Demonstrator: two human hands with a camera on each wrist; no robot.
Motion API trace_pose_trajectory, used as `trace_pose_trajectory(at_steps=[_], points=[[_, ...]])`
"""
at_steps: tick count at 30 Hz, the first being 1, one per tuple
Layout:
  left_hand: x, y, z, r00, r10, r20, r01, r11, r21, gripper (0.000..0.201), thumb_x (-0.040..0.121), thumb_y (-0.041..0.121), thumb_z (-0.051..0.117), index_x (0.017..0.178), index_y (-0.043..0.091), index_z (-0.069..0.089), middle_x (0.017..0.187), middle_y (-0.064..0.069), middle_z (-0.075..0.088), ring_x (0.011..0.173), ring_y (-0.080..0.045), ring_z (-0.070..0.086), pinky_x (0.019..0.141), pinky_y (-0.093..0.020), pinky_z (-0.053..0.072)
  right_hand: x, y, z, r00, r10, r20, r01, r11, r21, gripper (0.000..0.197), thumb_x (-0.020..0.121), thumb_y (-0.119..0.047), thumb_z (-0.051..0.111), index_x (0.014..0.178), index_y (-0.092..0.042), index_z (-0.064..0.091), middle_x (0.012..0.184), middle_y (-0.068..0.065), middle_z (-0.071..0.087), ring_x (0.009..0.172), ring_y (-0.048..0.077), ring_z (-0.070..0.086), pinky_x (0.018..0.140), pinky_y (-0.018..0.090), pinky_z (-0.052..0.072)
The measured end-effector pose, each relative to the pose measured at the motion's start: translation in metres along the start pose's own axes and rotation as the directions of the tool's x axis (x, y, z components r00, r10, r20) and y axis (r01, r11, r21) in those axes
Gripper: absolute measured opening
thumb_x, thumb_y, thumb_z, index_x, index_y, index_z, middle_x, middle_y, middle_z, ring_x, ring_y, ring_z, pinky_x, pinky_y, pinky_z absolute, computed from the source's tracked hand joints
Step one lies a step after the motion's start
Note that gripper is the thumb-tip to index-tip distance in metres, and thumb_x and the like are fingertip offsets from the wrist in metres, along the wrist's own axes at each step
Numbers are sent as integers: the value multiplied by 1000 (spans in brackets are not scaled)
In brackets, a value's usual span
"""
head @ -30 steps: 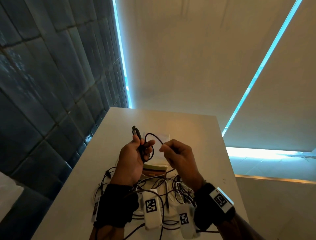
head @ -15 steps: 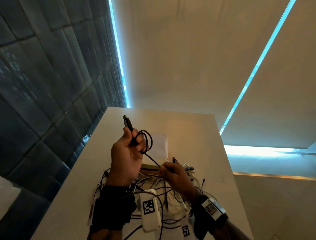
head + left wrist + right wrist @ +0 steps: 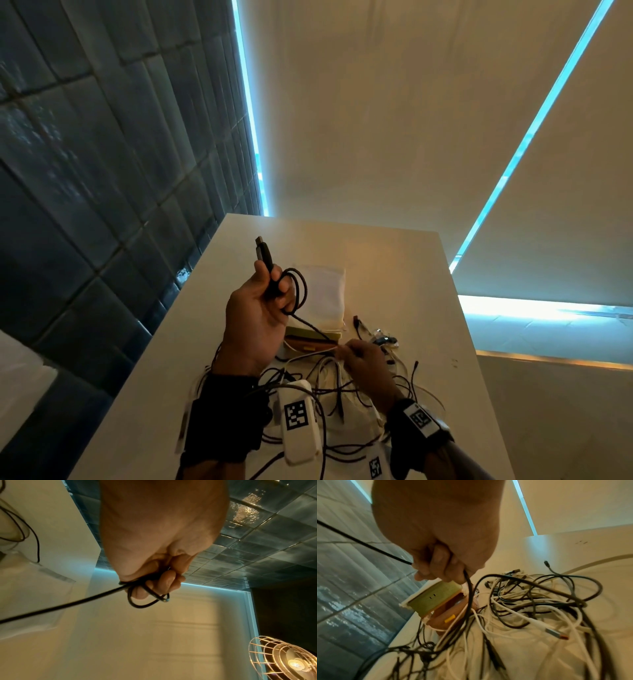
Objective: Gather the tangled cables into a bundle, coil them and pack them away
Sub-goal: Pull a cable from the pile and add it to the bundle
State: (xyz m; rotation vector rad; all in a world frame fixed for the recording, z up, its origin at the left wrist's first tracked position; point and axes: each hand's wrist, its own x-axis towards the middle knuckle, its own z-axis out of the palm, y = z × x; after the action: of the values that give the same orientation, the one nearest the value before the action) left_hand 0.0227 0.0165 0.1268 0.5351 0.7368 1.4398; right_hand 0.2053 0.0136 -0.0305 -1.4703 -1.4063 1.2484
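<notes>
My left hand (image 3: 263, 308) is raised above the table and grips a black cable (image 3: 297, 291), its USB plug (image 3: 263, 251) sticking up past the thumb and a small coil hanging round the fingers (image 3: 161, 584). The cable (image 3: 68, 603) runs taut down to my right hand (image 3: 359, 356), which pinches it low over the pile, as the black cable (image 3: 468, 588) in the right wrist view shows. A tangle of black and white cables (image 3: 530, 608) lies on the white table (image 3: 394, 267) under both wrists.
A white pouch (image 3: 325, 294) lies beyond the hands, with a green and orange box (image 3: 436, 599) at its near edge. Dark tiled wall runs along the table's left edge (image 3: 164, 335). A wire-caged lamp (image 3: 288, 658) glows in the left wrist view.
My left hand has risen with the plug and coil. My right hand dropped from beside it down to the pile, sliding along the cable, which is now stretched between them.
</notes>
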Motion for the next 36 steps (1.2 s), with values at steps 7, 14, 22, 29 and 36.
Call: trace_pose_trajectory(at_steps=[7, 14, 22, 29, 36], points=[[7, -6, 3, 982, 2, -190, 62, 941, 332, 34, 102, 29, 35, 75, 13, 49, 59, -1, 60, 56, -15, 50, 55, -26, 36, -3, -106, -14, 958, -195, -212, 259, 903, 341, 17, 91, -11, 63, 77, 0, 61, 53, -2, 49, 45, 9, 38, 42, 20, 32], [-2, -3, 16, 992, -92, -91, 104, 987, 127, 35, 101, 32, 33, 77, 12, 49, 69, -7, 65, 71, -22, 61, 75, -36, 46, -28, -131, 5, 896, -434, 95, 384, 865, 323, 14, 90, 4, 58, 77, 10, 58, 56, -10, 51, 47, 2, 41, 47, 14, 36], [-4, 0, 21, 1000, -23, 4, 23, 999, -41, 35, 99, 35, 33, 73, 15, 44, 57, 3, 39, 45, -8, 35, 49, -22, 34, -21, -95, 7, 937, -313, 157, 236, 896, 376, 19, 97, 2, 46, 87, 8, 61, 53, -11, 56, 48, -4, 49, 52, 8, 38], [-3, 1, 14, 999, 43, 17, -42, 998, -53, 36, 100, 35, 32, 75, 14, 46, 59, 2, 46, 45, -8, 34, 45, -20, 32, -8, -46, 8, 963, -255, 86, 235, 952, 197, 24, 96, -4, 51, 77, 8, 62, 58, -11, 59, 55, -3, 50, 58, 10, 38], [-2, 9, 9, 995, 89, 41, -87, 995, -55, 35, 100, 36, 30, 76, 15, 45, 64, 1, 50, 49, -9, 38, 50, -21, 36, 1, 0, 14, 995, -79, 56, 72, 990, 117, 31, 96, -21, 51, 68, -19, 64, 64, -1, 52, 59, 10, 43, 58, 28, 35]])
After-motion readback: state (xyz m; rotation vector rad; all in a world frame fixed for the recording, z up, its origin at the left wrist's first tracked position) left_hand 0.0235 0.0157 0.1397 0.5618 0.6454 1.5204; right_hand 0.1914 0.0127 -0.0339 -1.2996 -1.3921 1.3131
